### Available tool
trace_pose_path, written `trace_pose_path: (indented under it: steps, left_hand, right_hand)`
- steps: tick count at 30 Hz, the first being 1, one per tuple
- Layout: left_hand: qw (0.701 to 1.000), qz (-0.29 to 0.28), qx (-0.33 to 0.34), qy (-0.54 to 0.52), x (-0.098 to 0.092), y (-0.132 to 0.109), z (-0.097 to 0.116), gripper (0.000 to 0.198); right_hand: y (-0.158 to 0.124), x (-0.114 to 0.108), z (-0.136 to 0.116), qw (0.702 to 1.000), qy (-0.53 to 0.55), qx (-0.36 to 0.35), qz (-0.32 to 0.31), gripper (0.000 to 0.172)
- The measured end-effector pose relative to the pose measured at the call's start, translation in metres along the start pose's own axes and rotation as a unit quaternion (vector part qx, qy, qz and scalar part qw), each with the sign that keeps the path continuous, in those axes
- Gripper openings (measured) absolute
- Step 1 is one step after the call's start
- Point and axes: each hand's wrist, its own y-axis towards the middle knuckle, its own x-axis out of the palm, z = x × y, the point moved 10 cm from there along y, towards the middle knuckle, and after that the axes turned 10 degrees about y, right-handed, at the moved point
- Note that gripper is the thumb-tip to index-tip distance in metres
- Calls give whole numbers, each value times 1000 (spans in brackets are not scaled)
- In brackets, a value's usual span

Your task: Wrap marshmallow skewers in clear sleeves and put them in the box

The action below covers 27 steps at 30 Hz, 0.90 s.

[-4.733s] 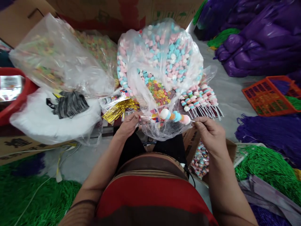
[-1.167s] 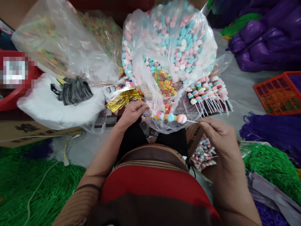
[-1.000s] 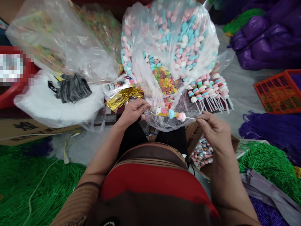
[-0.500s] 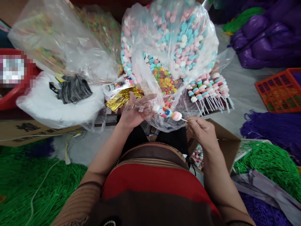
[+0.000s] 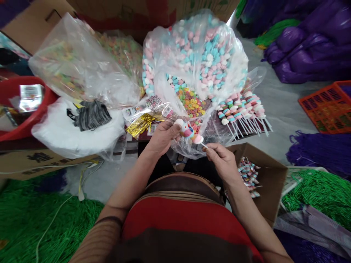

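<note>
Between my hands is a marshmallow skewer [image 5: 196, 138] in a printed clear wrapper, slanting down to the right. My left hand [image 5: 162, 138] is closed at its upper end, thumb and fingers pinching the wrapper beside the white top piece. In my right hand [image 5: 223, 160] the white stick is pinched between thumb and fingers. Just behind the skewer, ring-shaped candies [image 5: 192, 101] lie in an open plastic bag. Gold twist ties [image 5: 141, 126] and printed wrappers [image 5: 137, 110] lie left of it. Several unwrapped marshmallow skewers [image 5: 241, 109] rest in a row at the right.
A big bag of marshmallows [image 5: 214, 54] stands at the back, beside a bag of ring candies [image 5: 71, 69]. Below the table's right end is a cardboard box [image 5: 270, 182] with wrapped skewers. A red basin [image 5: 49, 106] stands at left, an orange crate [image 5: 326, 106] at far right.
My left hand has gone from spread fingers to a closed pinch at the wrapper's upper end. My right hand, still on the stick, has shifted a little left and down. The camera view has shifted.
</note>
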Motion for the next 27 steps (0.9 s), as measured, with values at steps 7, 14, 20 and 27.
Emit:
trace_pose_path:
  steps: [7,14,20,27]
  left_hand:
    - [989,-25,-1,148,-7,-9,-15,48]
    - [997,40,61,-33,-3,-5,15,58]
    - [994,76,35,-66,22,-9,-8,44]
    - [993,103,34,-47,7,-4,-2,45]
  right_hand:
    - [-6,24,35,987,137,55,60,40]
    - [-4,31,38,990,117,70,36,42]
    - [-2,56,28,990,117,78,7,42]
    - [-5,60,24,989,113,74,-64,38]
